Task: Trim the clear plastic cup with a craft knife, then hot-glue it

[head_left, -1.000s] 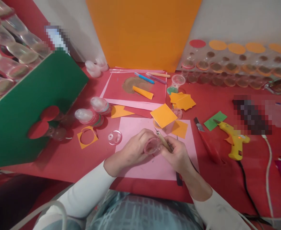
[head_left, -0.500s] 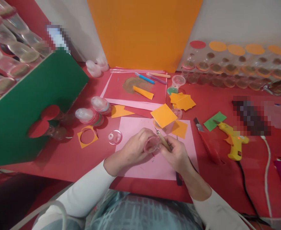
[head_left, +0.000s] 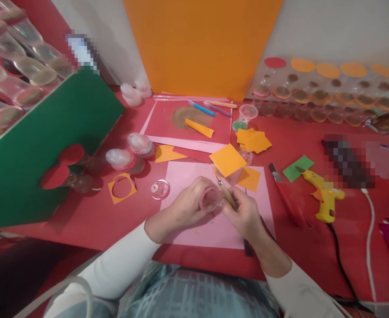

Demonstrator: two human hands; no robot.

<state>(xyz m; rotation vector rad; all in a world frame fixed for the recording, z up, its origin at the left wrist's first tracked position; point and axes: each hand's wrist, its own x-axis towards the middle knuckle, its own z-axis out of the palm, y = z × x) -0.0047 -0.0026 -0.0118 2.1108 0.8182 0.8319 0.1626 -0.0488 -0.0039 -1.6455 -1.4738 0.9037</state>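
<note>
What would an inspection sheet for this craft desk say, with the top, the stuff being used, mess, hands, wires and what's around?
Surface: red tabletop, pink sheet lying on it.
Things in use: clear plastic cup; wooden-handled pointed tool.
Clutter: orange paper squares, red utility knife, yellow glue gun, green paper piece.
Hands: left hand holds the cup; right hand holds the tool; tool-to-cup contact unclear.
Cables: black cord from the glue gun; white cable farther right.
Surroundings: slanted green board at left; orange board behind.
</note>
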